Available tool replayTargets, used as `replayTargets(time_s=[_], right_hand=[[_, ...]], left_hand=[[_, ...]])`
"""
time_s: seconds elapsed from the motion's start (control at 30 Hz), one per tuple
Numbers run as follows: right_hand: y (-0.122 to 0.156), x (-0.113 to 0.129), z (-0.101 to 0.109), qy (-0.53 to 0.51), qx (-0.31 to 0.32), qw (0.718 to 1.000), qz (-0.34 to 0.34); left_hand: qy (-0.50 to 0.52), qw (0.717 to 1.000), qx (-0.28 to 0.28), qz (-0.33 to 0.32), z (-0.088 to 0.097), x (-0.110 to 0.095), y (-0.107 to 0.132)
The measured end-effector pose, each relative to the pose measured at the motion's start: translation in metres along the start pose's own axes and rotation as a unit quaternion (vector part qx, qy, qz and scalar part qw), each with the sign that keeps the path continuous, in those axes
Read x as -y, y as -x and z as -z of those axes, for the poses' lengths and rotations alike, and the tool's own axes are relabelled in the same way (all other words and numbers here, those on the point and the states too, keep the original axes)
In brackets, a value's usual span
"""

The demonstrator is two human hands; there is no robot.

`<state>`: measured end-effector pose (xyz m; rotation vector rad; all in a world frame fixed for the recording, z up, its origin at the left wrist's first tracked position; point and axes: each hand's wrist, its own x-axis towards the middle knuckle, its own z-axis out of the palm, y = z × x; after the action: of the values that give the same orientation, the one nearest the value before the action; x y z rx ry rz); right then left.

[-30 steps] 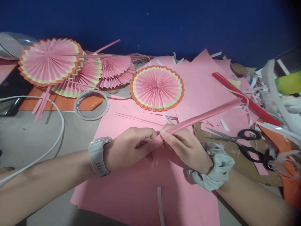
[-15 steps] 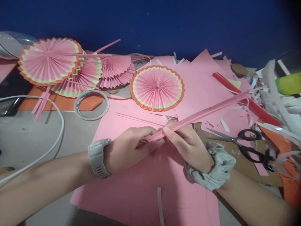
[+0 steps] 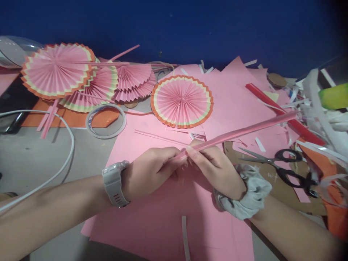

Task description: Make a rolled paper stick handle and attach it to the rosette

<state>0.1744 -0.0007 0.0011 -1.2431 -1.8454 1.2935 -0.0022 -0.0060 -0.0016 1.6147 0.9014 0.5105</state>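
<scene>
Evidently mid-fold: a long, narrow strip of layered pink paper (image 3: 244, 131)

The strip is held in the air above the loose pink paper sheets (image 3: 146, 232), rising slantwise to the right, its far end passing over a red folded length (image 3: 261, 96). It looks slim and stiffened by lengthwise creases, with a faint bow along its run and a line between its layers.

The left hand (image 3: 154, 174) is clamped on its near end, thumb against curled fingers; the right hand (image 3: 217, 170) pinches it just beside, thumb on top. The step in hand appears to be pressing or rolling the strip tight along its length. As a judgement, the next move calls for even pressure from both thumbs, so that the layers lie flush and do not spring apart.

Just beyond the hands lies a round pleated paper fan (image 3: 182, 101), pink with a pale yellow ring and orange edge. To the right rest black-handled scissors (image 3: 274, 161); to the left, a white-rimmed roll of tape (image 3: 106, 136) stands near more pleated fans (image 3: 56, 78).
</scene>
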Motion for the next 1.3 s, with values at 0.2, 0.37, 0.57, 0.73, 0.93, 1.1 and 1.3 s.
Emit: replayTargets(time_s=[0.2,0.37,0.57,0.73,0.93,1.1,1.3], right_hand=[[0.0015,0.0013,-0.0009,0.018,-0.009,1.0,0.001],[0.0011,0.0013,0.0002,0.009,0.006,1.0,0.003],[0.0024,0.0007,0.0024,-0.002,0.067,0.998,0.012],[0.0035,0.0007,0.0015,-0.034,-0.041,0.999,-0.009],[-0.0003,0.0011,0.0011,-0.052,0.006,0.999,0.012],[0.0009,-0.0006,0.0017,-0.015,0.004,1.0,0.01],[0.0012,-0.0024,0.0022,0.006,-0.002,1.0,0.028]], left_hand=[[-0.005,1.0,0.011,-0.003,0.0003,0.0001,-0.001],[0.037,0.999,0.028,-0.014,0.0014,0.0001,-0.0016],[0.067,0.997,0.043,-0.001,0.0017,0.0004,-0.0013],[0.124,0.992,0.033,0.012,0.0007,0.0019,-0.0015],[0.114,0.993,0.036,0.011,0.002,-0.0001,-0.002],[0.101,0.994,0.033,0.011,0.0025,-0.0012,-0.0019],[0.102,0.994,0.04,0.006,0.0033,0.0,-0.0024]])
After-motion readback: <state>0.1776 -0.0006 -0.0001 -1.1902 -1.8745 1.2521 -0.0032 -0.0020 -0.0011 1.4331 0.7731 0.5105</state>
